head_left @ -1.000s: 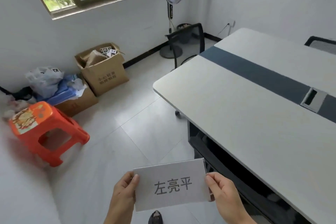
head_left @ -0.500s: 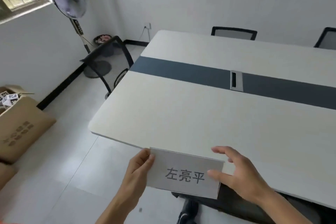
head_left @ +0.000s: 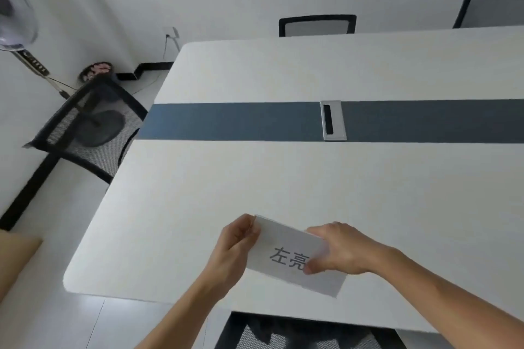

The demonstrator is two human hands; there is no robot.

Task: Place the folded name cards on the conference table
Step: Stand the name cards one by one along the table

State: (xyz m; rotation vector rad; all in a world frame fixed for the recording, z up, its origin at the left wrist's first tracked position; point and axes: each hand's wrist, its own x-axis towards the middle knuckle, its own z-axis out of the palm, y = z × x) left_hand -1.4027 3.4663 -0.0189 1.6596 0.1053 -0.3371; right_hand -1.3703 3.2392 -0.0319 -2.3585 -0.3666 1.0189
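Observation:
A white folded name card [head_left: 286,256] with dark printed characters is held over the near edge of the white conference table [head_left: 226,193]. My left hand [head_left: 236,246] pinches its left end. My right hand [head_left: 337,251] grips its right part, thumb on the printed face and fingers over the top fold, covering some of the characters. Whether the card's lower edge touches the tabletop I cannot tell.
A dark blue strip [head_left: 232,121] with a silver cable port [head_left: 333,120] runs across the table's middle. Mesh chairs stand at the left end [head_left: 85,133], the far side [head_left: 317,25] and far right [head_left: 492,7]; another sits below me [head_left: 306,333]. A fan [head_left: 14,22] stands left.
My view swung from the floor and boxes onto the table. Both hands carried the card forward over the table's near edge, and my right hand closed over the card's right part.

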